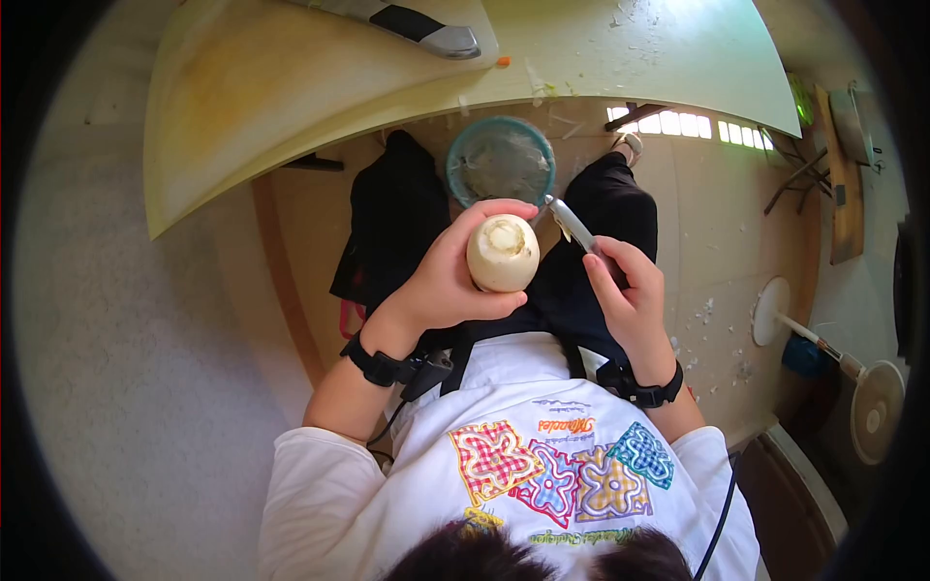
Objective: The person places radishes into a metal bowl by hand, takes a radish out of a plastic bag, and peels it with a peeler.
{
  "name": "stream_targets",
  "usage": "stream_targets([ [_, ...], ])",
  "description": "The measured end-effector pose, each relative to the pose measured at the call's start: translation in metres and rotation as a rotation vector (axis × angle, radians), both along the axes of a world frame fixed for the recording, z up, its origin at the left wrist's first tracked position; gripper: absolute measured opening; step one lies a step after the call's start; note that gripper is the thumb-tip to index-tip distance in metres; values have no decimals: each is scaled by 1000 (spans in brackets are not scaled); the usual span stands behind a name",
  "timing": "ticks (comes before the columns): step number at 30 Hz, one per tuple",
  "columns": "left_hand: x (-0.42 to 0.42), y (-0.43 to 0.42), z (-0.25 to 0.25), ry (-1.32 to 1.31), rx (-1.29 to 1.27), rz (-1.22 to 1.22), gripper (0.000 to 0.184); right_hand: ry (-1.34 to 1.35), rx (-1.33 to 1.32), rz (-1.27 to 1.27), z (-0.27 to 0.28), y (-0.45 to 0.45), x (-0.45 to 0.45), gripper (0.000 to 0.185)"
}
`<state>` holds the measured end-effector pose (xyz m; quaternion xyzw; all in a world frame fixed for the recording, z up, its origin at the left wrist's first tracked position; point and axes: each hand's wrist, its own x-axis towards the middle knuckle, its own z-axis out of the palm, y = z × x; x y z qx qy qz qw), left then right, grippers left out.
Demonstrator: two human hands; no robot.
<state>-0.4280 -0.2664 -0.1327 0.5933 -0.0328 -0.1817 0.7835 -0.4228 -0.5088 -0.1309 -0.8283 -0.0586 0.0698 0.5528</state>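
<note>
My left hand is wrapped round a white radish, its cut or trimmed end facing up toward me. In my right hand is a silver peeler, its head close to the radish's upper right side and my left fingertips. A pale scrap, seemingly peel, hangs at the peeler's head. I cannot tell whether the blade touches the radish. Below both hands, between my legs, stands a blue bin lined with a clear plastic bag.
A table spans the front, bearing a cutting board and a knife with a black and silver handle. An orange scrap lies by the board. White bits litter the floor right, near a fan.
</note>
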Motion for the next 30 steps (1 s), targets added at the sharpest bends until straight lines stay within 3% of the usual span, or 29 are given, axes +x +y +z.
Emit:
stream_targets([
  [7, 11, -5, 4, -82, -47, -173, 78, -85, -79, 16, 7, 6, 6, 18],
  [16, 14, -4, 1, -188, 142, -183, 81, -89, -64, -10, 1, 4, 5, 17],
  [23, 12, -2, -3, -161, 109, -163, 85, -57, -27, -63, -1, 1, 7, 18],
  [30, 7, -3, -5, 133, -57, -103, 82, -29, 26, -15, 11, -1, 4, 18],
])
